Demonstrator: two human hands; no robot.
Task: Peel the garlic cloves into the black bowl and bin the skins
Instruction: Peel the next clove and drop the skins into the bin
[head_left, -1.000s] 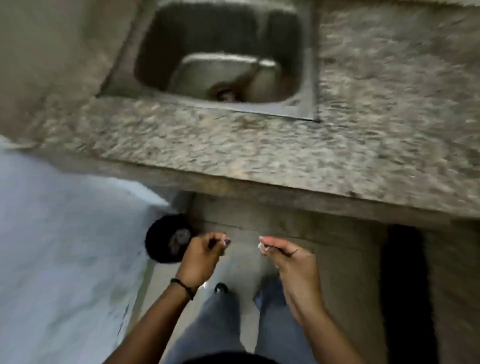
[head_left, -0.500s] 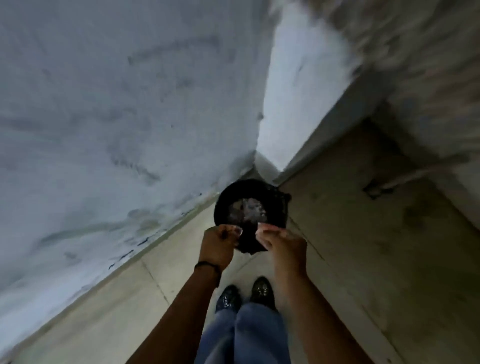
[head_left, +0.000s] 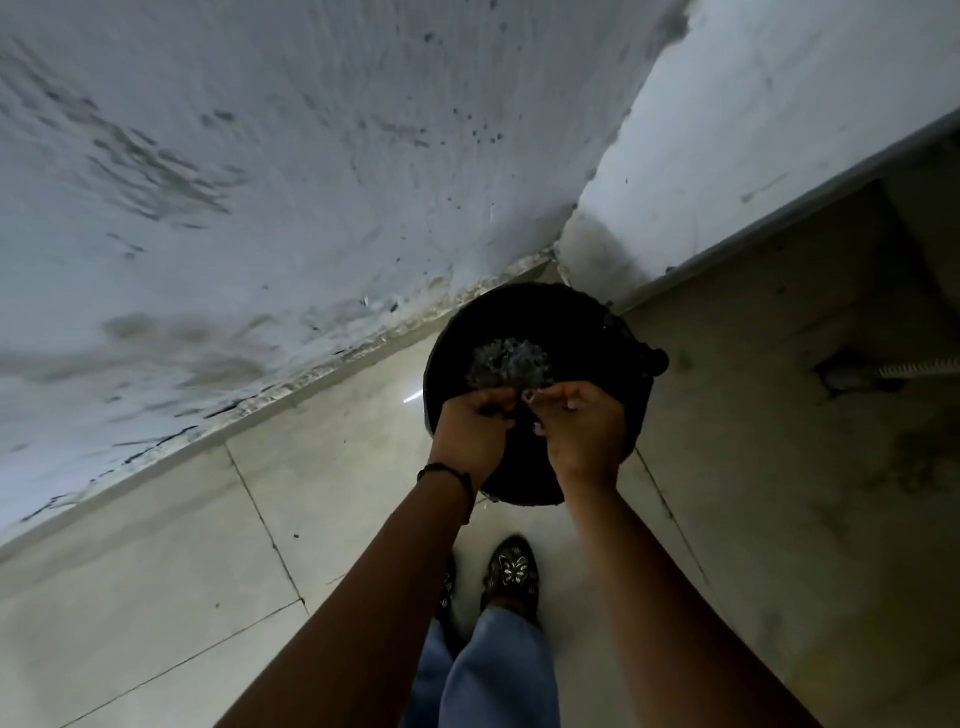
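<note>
Black cord (head_left: 445, 472) circles the wrist of the left hand (head_left: 470, 431), which hangs knuckles-up with its fingers curled under. The right hand (head_left: 582, 431) is just beside it, fingers bent inward too, so that the fingertips of both meet in the narrow space between them. Whether a scrap of skin is pinched there I cannot tell; it is too small and too dark to make out.

Both hands are directly above the bin (head_left: 550, 312), a round black one standing on the floor in the corner with its mouth facing straight up. They cover the near half of the opening, the left over the near-left rim and the right over the near-right, neither closer than the other. Beyond the fingertips, inside the bin, lies a pale heap of skins (head_left: 509, 364). In my judgement the coming move depends on this vertical line: anything let go should fall straight in, so the fingers only need to part or rub clean.

Both forearms reach forward and down, nearly parallel. Below them are jeans (head_left: 498, 670) and a patterned shoe (head_left: 511, 569) on pale floor tiles (head_left: 208, 545). A stained wall (head_left: 260, 156) rises behind. Neither bowl nor cloves show.
</note>
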